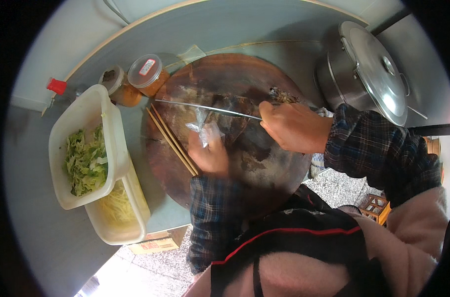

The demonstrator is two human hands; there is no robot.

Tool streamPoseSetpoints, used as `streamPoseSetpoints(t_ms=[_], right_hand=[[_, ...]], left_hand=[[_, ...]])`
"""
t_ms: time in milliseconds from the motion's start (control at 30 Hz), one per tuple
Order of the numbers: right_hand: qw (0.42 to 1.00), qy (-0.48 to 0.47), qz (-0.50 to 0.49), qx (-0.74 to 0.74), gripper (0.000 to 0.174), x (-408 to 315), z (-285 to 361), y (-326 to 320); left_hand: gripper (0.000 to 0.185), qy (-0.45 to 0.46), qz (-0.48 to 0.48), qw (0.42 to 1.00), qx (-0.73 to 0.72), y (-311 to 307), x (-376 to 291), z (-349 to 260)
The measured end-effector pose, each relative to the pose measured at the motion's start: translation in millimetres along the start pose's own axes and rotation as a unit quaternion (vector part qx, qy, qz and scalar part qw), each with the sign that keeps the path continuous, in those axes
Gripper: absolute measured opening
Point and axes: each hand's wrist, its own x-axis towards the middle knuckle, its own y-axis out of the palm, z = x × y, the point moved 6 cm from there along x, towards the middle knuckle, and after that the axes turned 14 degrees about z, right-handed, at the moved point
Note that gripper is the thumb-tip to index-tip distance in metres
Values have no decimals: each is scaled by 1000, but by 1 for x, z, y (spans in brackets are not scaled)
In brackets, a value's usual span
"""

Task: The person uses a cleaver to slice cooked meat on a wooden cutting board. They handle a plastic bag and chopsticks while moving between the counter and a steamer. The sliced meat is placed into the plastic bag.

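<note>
My right hand (pixel 290 124) grips a long knife (pixel 214 108) over a round wooden chopping board (pixel 228 74). Its blade appears nearly edge-on and points left; the handle is hidden in my fist. Below the blade, my left hand (pixel 209 154) is closed on a bunched clear plastic bag (pixel 201 126). The bag's gathered top sticks up close to the blade, and whether the two touch I cannot tell. What the bag contains is covered by my fingers. A pair of wooden chopsticks (pixel 169 135) lies along the board's left side, beside my left hand.
At left, a white plastic tub (pixel 115 159) of chopped leafy greens (pixel 86 159) rests partly over another tub (pixel 139 219) of pale yellow shreds (pixel 115 208). Behind them stand two lidded jars (pixel 145 72) (pixel 121 87). A lidded steel pot (pixel 343 78) stands back right. Dark scraps (pixel 284 95) lie on the board.
</note>
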Motion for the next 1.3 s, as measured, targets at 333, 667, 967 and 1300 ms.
streamPoseSetpoints(t_ms=[333, 667, 967, 1300], right_hand=[[996, 26, -81, 38, 15, 1, -19, 9], [977, -24, -212, -20, 19, -85, -13, 43], [997, 29, -52, 52, 20, -79, -23, 22], [992, 41, -23, 120, 21, -37, -43, 26]], left_hand=[[30, -4, -46, 980, 195, 8, 2, -18], [33, -29, -37, 990, 129, 0, -3, -7], [26, 10, -41, 988, 146, 17, -6, -34], [24, 118, -24, 972, 200, 44, -15, -63]])
